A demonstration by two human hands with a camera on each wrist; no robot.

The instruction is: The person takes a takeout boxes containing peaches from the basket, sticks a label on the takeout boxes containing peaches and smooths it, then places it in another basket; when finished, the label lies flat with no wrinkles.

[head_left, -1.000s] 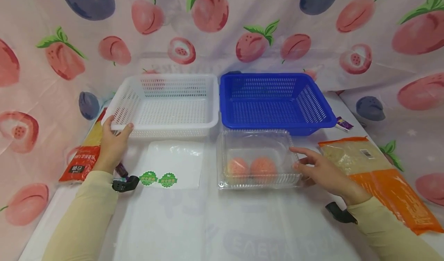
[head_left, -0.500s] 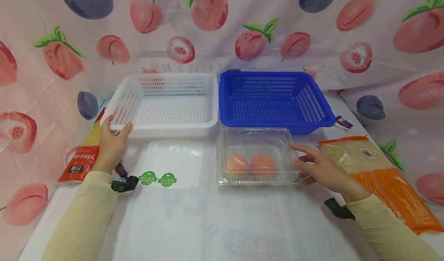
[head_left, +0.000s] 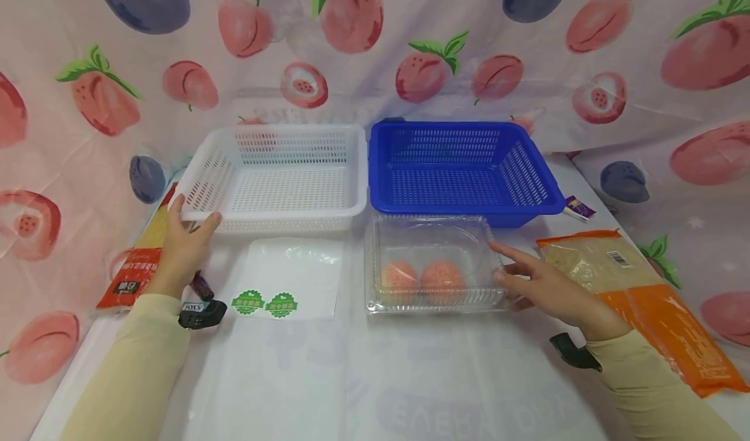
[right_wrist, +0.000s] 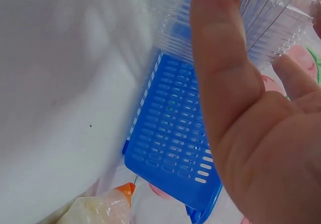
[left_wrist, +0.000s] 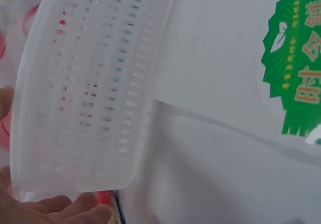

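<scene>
Clear plastic box (head_left: 433, 239) sits on the table just in front of the blue basket (head_left: 469, 208), two orange-pink balls (head_left: 442, 283) inside. Right hand (head_left: 547, 289) has fingers spread and fairly straight, touching the box's right side. White basket (head_left: 281, 215) stands left of the blue one, left hand (head_left: 186, 249) holding its near-left corner. White sheet with two green badges (head_left: 299, 265) lies in front of it. Red-and-yellow bag (head_left: 137, 268) at far left, orange-banded bag (head_left: 638, 291) right of box, purple packet (head_left: 580, 208) beside blue basket
</scene>
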